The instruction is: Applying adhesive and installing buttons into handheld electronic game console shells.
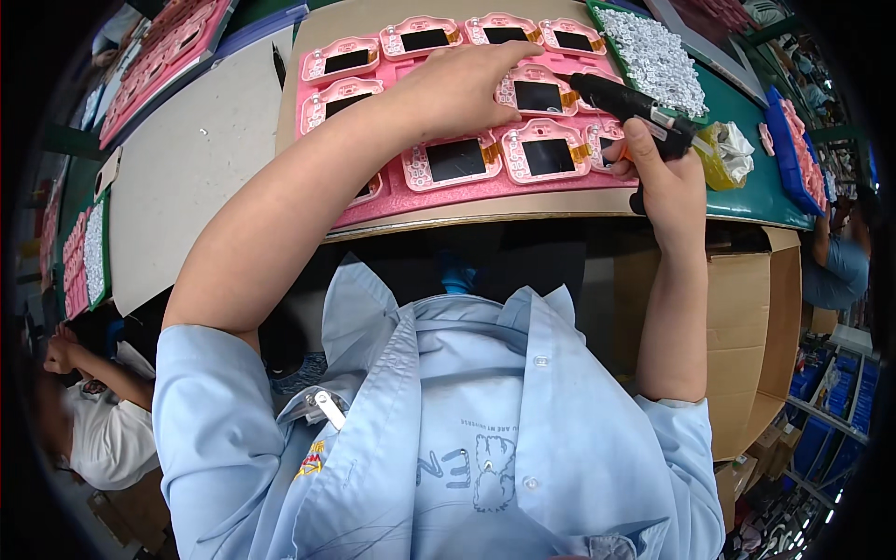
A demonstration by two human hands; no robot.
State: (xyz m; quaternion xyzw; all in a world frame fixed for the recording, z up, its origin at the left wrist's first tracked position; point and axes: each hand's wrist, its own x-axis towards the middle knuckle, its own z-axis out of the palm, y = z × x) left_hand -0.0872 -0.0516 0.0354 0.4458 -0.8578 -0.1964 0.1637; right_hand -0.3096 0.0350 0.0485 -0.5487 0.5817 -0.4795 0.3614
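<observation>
My right hand (674, 182) is wrapped round a black hot glue gun (621, 96), its nozzle pointing left over a pink handheld-console shell (539, 91) with a dark screen. Over the same shell's left side, my left hand (462, 89) is spread, thumb below and fingers above. Whether its fingertips press on the shell I cannot tell. Several similar shells, with dark screens and orange ribbon cables, lie in rows on a pink tray (411, 201). My left forearm hides part of the left shells, and my right fingers partly cover one at the right.
A green tray of small white parts (653, 61) stands behind the glue gun. To the right are a yellow bag with white material (728, 154) and a blue bin of pink parts (793, 154). An opened cardboard box (737, 327) stands below the table edge. Other people work at both sides.
</observation>
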